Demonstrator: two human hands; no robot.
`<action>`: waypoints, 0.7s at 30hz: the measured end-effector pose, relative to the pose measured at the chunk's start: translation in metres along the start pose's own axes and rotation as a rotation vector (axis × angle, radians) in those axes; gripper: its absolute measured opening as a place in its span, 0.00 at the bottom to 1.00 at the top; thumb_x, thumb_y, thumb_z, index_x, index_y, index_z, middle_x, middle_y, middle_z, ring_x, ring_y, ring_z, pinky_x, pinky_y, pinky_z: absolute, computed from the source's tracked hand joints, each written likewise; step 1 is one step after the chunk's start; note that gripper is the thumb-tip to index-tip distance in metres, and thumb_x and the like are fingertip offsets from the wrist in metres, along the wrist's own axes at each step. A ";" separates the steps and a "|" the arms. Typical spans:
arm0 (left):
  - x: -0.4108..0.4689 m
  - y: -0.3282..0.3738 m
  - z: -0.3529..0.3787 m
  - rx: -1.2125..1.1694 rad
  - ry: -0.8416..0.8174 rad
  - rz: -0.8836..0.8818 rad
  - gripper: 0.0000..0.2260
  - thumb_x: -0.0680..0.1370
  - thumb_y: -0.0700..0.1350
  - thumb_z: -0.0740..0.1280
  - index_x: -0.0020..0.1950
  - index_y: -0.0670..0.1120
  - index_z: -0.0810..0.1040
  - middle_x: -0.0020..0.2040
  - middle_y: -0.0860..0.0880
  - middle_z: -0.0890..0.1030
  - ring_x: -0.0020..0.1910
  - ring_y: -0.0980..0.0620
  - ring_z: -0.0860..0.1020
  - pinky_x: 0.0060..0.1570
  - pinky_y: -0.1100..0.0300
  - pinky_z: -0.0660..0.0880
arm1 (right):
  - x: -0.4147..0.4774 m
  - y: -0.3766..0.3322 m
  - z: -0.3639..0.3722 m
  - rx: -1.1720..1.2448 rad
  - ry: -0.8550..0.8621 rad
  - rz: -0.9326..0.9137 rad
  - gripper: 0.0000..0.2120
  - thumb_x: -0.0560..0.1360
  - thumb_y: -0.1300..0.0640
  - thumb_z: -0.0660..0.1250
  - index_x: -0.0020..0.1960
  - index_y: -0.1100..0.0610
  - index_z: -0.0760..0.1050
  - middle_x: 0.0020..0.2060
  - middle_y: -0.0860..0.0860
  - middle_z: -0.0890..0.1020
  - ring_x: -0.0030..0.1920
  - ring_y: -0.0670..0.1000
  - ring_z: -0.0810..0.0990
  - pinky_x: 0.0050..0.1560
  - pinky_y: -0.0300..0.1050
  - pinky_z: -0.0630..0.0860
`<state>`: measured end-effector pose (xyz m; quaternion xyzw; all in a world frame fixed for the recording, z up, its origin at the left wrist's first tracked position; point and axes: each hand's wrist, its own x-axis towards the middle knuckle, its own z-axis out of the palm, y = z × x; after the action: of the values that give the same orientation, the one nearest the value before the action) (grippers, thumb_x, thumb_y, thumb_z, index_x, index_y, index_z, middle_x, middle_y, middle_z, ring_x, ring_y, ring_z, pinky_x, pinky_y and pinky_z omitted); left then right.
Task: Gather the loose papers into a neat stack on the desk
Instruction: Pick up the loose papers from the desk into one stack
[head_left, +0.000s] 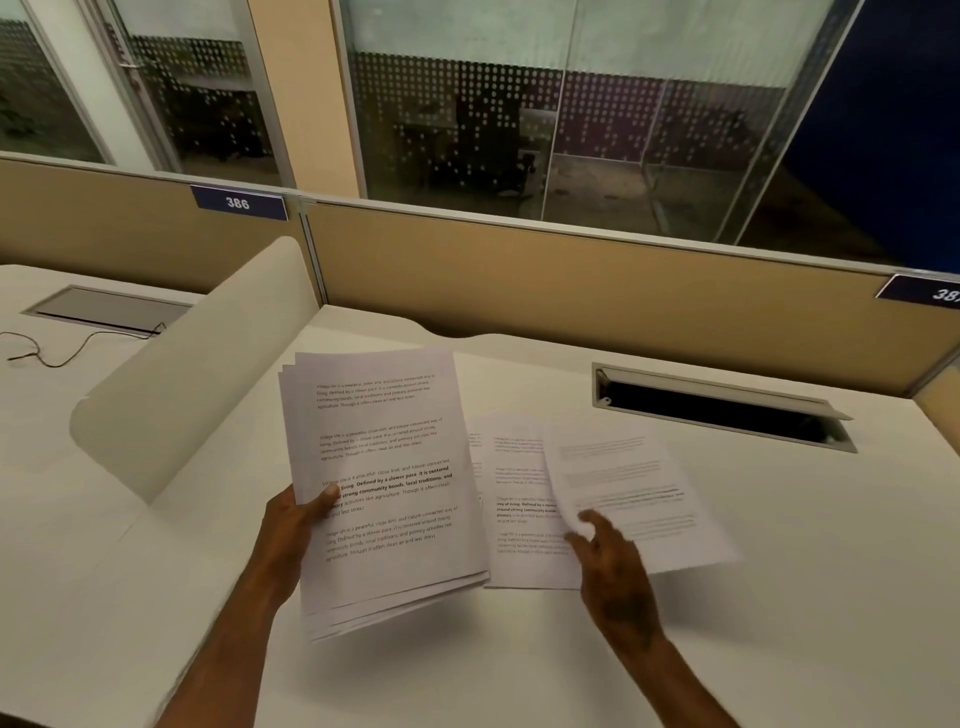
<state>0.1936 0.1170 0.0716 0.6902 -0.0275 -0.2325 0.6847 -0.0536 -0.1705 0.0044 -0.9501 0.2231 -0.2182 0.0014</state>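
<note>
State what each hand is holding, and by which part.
The left hand holds the sheaf of papers by its left edge, thumb on top. The right hand touches a loose sheet near its lower left edge; its grip cannot be told.

Desk (779, 597): off-white, plain, no pattern. Held stack of papers (384, 483): white with blocks of black print, some lines in bold. Loose sheets (623, 493) on the desk: white, same grey-black print. Partition (571, 280): tan. Number plates (239, 202): dark blue, white digits. Glass panels (467, 114): frosted band, white dot grid. Cable (78, 348): dark.
</note>
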 end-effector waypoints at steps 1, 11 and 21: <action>0.000 -0.001 -0.001 0.002 0.002 0.000 0.07 0.79 0.42 0.68 0.57 0.48 0.79 0.46 0.47 0.89 0.40 0.41 0.87 0.42 0.43 0.84 | -0.012 -0.001 0.008 -0.003 -0.043 -0.010 0.19 0.67 0.73 0.71 0.54 0.59 0.82 0.54 0.61 0.82 0.45 0.61 0.85 0.39 0.52 0.83; 0.002 -0.007 0.003 -0.013 0.023 -0.037 0.09 0.79 0.41 0.68 0.59 0.46 0.79 0.52 0.40 0.86 0.47 0.35 0.85 0.47 0.39 0.83 | -0.037 -0.021 -0.003 0.243 -0.469 0.295 0.36 0.75 0.31 0.46 0.75 0.49 0.65 0.65 0.46 0.78 0.65 0.52 0.76 0.63 0.47 0.75; -0.004 -0.014 -0.005 0.004 0.074 -0.050 0.12 0.79 0.41 0.68 0.62 0.43 0.78 0.52 0.39 0.86 0.46 0.35 0.85 0.43 0.43 0.84 | 0.055 0.095 0.006 0.182 -0.618 1.050 0.44 0.67 0.43 0.77 0.73 0.58 0.61 0.67 0.62 0.68 0.67 0.64 0.68 0.65 0.63 0.68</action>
<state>0.1877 0.1241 0.0592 0.7002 0.0145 -0.2237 0.6779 -0.0467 -0.2803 0.0121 -0.7289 0.6307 0.0791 0.2543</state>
